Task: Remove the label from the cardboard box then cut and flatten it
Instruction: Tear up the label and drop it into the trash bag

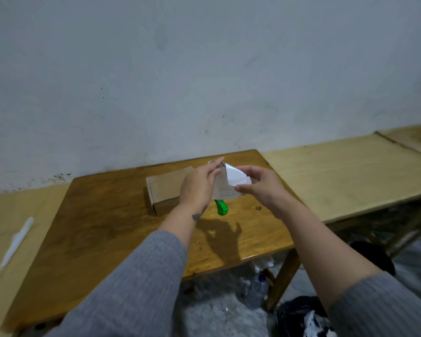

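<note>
A flat brown cardboard box [164, 189] lies on the dark wooden table [102, 229], near its far edge. Above the box's right end I hold a white label [231, 181], curled and lifted off the box. My left hand [199, 184] pinches the label's left side and my right hand [260, 184] pinches its right side. A green cutter [221, 207] lies on the table just below the label, partly hidden by it.
Lighter wooden tables stand to the right [345, 173] and left [0, 215]; a white paper strip [16, 242] lies on the left one. On the floor are a plastic bottle [257, 289] and a black bag [299, 314]. A grey wall is behind.
</note>
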### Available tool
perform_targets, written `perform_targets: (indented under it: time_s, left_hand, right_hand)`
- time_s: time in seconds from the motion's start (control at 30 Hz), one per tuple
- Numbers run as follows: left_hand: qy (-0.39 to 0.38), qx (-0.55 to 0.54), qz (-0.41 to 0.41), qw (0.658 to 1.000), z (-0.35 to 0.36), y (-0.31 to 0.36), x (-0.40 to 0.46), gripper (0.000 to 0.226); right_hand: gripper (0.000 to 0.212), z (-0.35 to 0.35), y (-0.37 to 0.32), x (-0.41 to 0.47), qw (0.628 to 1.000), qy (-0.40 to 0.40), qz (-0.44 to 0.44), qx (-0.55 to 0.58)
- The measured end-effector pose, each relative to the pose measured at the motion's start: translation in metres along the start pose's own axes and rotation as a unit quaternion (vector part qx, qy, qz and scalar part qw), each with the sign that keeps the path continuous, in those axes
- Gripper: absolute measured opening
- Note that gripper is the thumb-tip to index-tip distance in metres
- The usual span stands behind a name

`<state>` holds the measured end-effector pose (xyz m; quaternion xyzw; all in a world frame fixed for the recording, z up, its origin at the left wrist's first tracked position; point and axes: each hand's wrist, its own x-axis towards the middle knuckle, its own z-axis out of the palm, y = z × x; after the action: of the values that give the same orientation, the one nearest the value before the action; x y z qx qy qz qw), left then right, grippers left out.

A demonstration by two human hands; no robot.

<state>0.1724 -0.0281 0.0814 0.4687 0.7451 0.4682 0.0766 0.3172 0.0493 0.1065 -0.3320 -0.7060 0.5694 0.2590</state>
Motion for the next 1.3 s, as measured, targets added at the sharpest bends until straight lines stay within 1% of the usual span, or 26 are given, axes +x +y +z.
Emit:
perform_targets:
  time_s: [0.1, 0.17, 0.27, 0.37, 0.47, 0.53, 0.6, 0.67, 0.73, 0.8, 0.83, 0.87, 0.97, 1.07, 1.13, 1.17, 1.23, 1.3]
  left_hand:
    - [0.02, -0.037, 0.007, 0.999, -0.001, 0.014, 0.009, 0.012]
    - [0.023, -0.072, 0.011, 0.997, 0.0, 0.02, 0.017, 0.007]
    - [0.021, -0.107, 0.014, 0.994, 0.001, 0.027, 0.028, 0.01]
    - [0.04, -0.144, 0.016, 0.989, 0.001, 0.03, 0.037, 0.014]
    - [0.044, -0.201, 0.002, 0.979, 0.002, 0.031, 0.044, 0.014]
    - [0.048, -0.214, 0.003, 0.976, 0.003, 0.032, 0.048, 0.015]
    - [0.046, -0.222, 0.005, 0.974, 0.003, 0.034, 0.052, 0.018]
    - [0.026, -0.225, 0.007, 0.974, 0.002, 0.034, 0.055, 0.027]
    - [0.002, -0.231, 0.008, 0.973, 0.0, 0.033, 0.058, 0.042]
    - [-0.002, -0.223, 0.001, 0.975, -0.002, 0.032, 0.061, 0.06]
    - [-0.009, -0.21, -0.006, 0.978, -0.006, 0.032, 0.063, 0.064]
    - [-0.024, -0.192, -0.006, 0.981, -0.009, 0.032, 0.066, 0.06]
    - [-0.083, -0.153, 0.022, 0.984, -0.016, 0.033, 0.071, 0.035]
    - [-0.129, -0.176, 0.017, 0.976, -0.018, 0.033, 0.07, 0.019]
    - [-0.14, -0.182, -0.001, 0.973, -0.02, 0.032, 0.07, 0.015]
    - [-0.145, -0.184, -0.003, 0.972, -0.021, 0.031, 0.071, 0.016]
    - [-0.15, -0.189, 0.003, 0.97, -0.021, 0.029, 0.071, 0.02]
    - [-0.139, -0.21, 0.011, 0.968, -0.02, 0.027, 0.07, 0.013]
  right_hand:
    - [0.04, -0.011, -0.007, -0.002, 0.999, 0.022, -0.013, -0.027]
    - [0.04, -0.018, -0.011, -0.001, 0.998, 0.047, -0.022, -0.036]
    - [0.045, -0.021, -0.016, 0.001, 0.995, 0.077, -0.029, -0.049]
    - [0.051, -0.02, -0.022, 0.002, 0.995, 0.073, -0.039, -0.051]
    - [0.051, -0.018, -0.027, 0.005, 0.995, 0.071, -0.054, -0.034]
    - [0.051, -0.015, -0.028, 0.006, 0.995, 0.075, -0.059, -0.023]
    - [0.052, -0.013, -0.028, 0.008, 0.995, 0.081, -0.058, -0.008]
    - [0.052, -0.011, -0.028, 0.01, 0.995, 0.08, -0.06, 0.003]
    - [0.051, -0.01, -0.029, 0.012, 0.995, 0.079, -0.057, 0.001]
    - [0.049, -0.013, -0.029, 0.01, 0.996, 0.072, -0.055, -0.002]
    - [0.049, -0.015, -0.028, 0.01, 0.996, 0.072, -0.051, -0.001]
    - [0.048, -0.016, -0.027, 0.011, 0.996, 0.074, -0.045, -0.001]
    - [0.043, -0.019, -0.027, 0.011, 0.998, 0.058, -0.027, -0.006]
    - [0.031, -0.018, -0.029, 0.01, 0.999, 0.047, -0.01, -0.015]
    - [0.029, -0.018, -0.028, 0.011, 0.998, 0.058, 0.005, -0.022]
    - [0.031, -0.018, -0.028, 0.012, 0.998, 0.065, 0.013, -0.025]
    - [0.033, -0.015, -0.029, 0.012, 0.997, 0.077, 0.022, -0.022]
    - [0.03, -0.012, -0.027, 0.016, 0.996, 0.086, 0.018, -0.024]
